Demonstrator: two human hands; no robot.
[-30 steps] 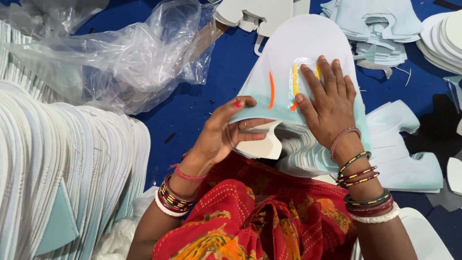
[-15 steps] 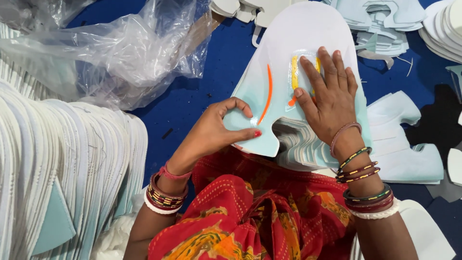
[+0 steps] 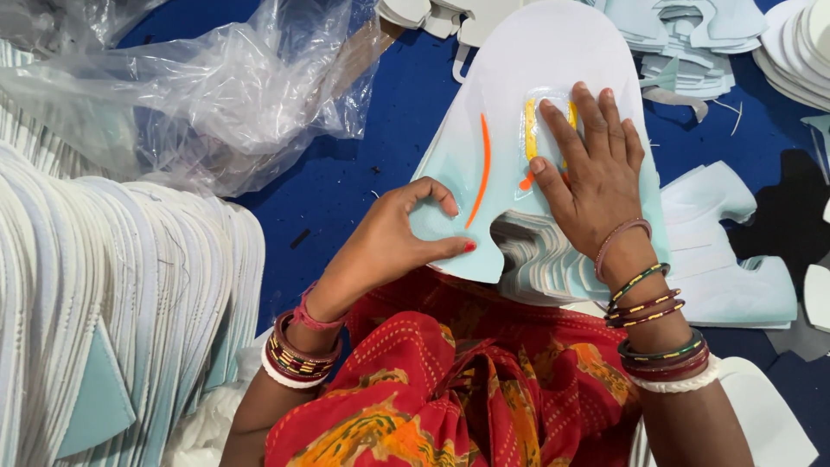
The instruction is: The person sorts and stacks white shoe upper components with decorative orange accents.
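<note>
Looking down from the head camera, the only view, one line to each thing:

Right hand (image 3: 596, 177): laid flat and fully spread, palm down, fingers (image 3: 566, 138) apart on the upper middle of the top cut piece (image 3: 553, 52). It grips nothing; it presses, which seems meant to keep the sheet from sliding.

Left hand (image 3: 389, 246): curled, thumb and forefinger closed in a pinch on the lower left lobe of the same piece, thumb under the edge, the other fingers bent above. The pinch looks suited to lifting or squaring that corner while the other hand holds the rest down.

Top cut piece: pale mint-white, a rounded arch with a notch at its lower edge, lying on the stack of like pieces (image 3: 540, 259) just in front of the person's lap. An orange curved stripe (image 3: 481, 169) and a yellow patch (image 3: 530, 130) mark it; the right fingers partly cover the patch.

Stack of like pieces: its layered edges show inside the notch, so the top sheet sits nearly square on the rest.

Clear plastic bag (image 3: 207, 95): crumpled at upper left, well apart from both hands.

Fanned white sheets (image 3: 121, 285): a long overlapping row down the left side, near the left forearm.

Loose offcuts (image 3: 735, 268): to the right of the stack, on the blue surface (image 3: 363, 173).

Further piles (image 3: 683, 35): along the top edge, beyond reach of both hands.

Red patterned cloth (image 3: 450, 389): over the lap, under the near edge of the stack.
</note>
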